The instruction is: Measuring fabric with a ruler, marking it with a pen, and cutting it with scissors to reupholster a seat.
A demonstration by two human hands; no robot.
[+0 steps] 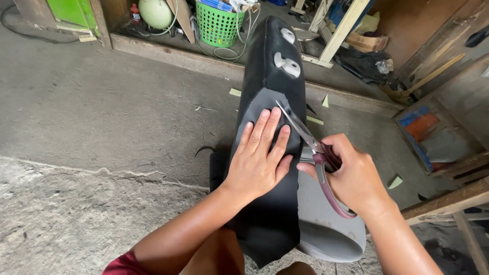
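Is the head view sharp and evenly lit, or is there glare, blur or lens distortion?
Head view: soft, even daylight, no glare; left hand, scissors and right hand are sharp; wide-angle lens bends the floor step; only faint shadows under the seat.

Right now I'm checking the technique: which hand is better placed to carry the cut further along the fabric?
The right hand. Its fingers already hold the scissors, whose open blades point up along the grey fabric edge. The left hand lies flat, pinning the fabric on the black seat.
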